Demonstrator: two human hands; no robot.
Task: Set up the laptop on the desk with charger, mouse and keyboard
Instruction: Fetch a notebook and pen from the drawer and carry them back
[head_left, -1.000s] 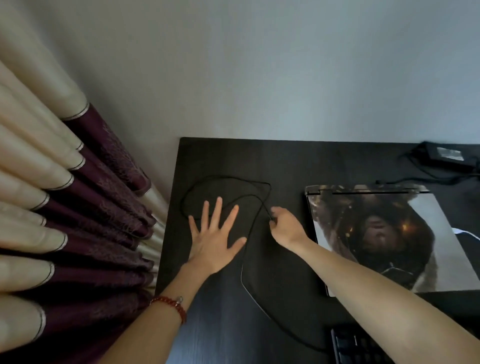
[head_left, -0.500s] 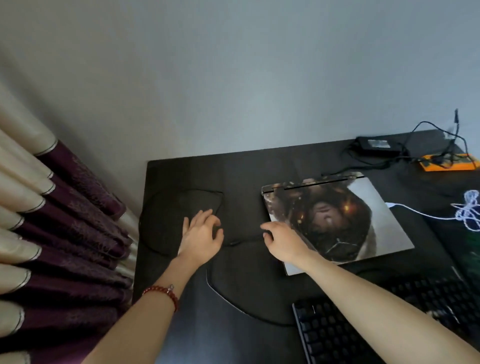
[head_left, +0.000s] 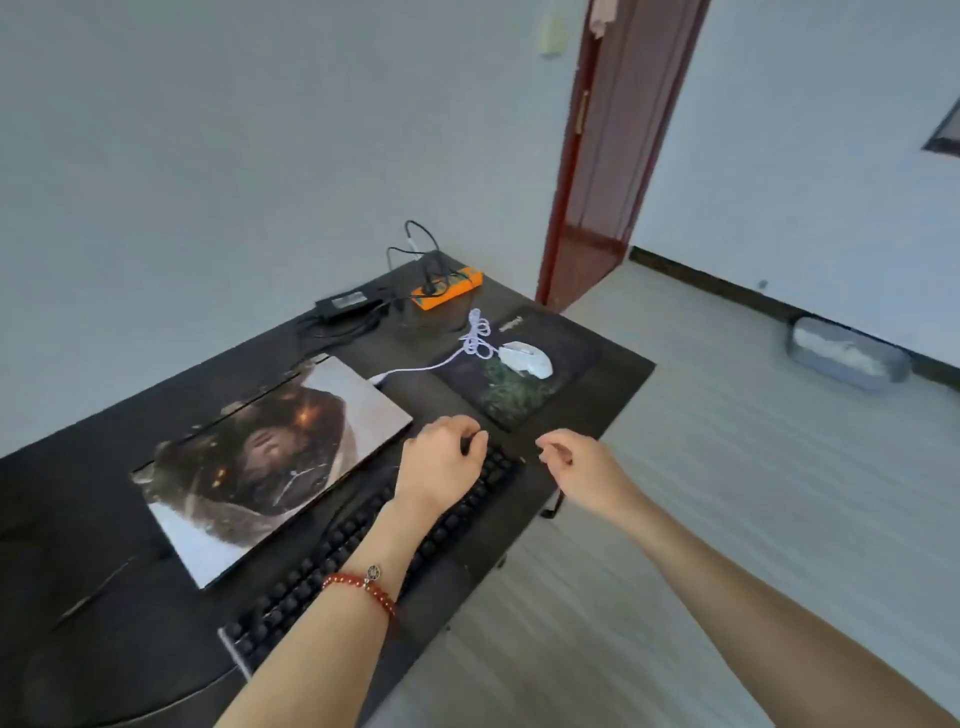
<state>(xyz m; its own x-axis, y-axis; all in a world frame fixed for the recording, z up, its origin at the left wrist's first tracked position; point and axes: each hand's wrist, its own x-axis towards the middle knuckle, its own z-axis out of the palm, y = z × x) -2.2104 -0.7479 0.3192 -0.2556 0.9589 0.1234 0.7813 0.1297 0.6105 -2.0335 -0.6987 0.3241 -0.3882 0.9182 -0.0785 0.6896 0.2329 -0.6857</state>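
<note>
A closed laptop (head_left: 270, 457) with a picture on its lid lies on the black desk (head_left: 78, 519). In front of it sits a black keyboard (head_left: 332, 561). My left hand (head_left: 441, 462), with a red bead bracelet on the wrist, has its fingers curled over the keyboard's far end. Just right of that end my right hand (head_left: 582, 467) hovers past the desk edge, loosely curled and holding nothing. A white mouse (head_left: 527, 358) with a coiled white cable (head_left: 475, 338) rests on a dark mouse pad (head_left: 571, 348). The black charger brick (head_left: 348, 301) lies at the back.
An orange power strip (head_left: 447, 288) with black plugs in it sits at the desk's far corner against the wall. A red-brown door frame (head_left: 597, 156) stands beyond. On the floor to the right lies a grey container (head_left: 847, 353) by the wall.
My view has swung right from the desk's left end. Both hands left the black cable there and moved right to the keyboard's far end.
</note>
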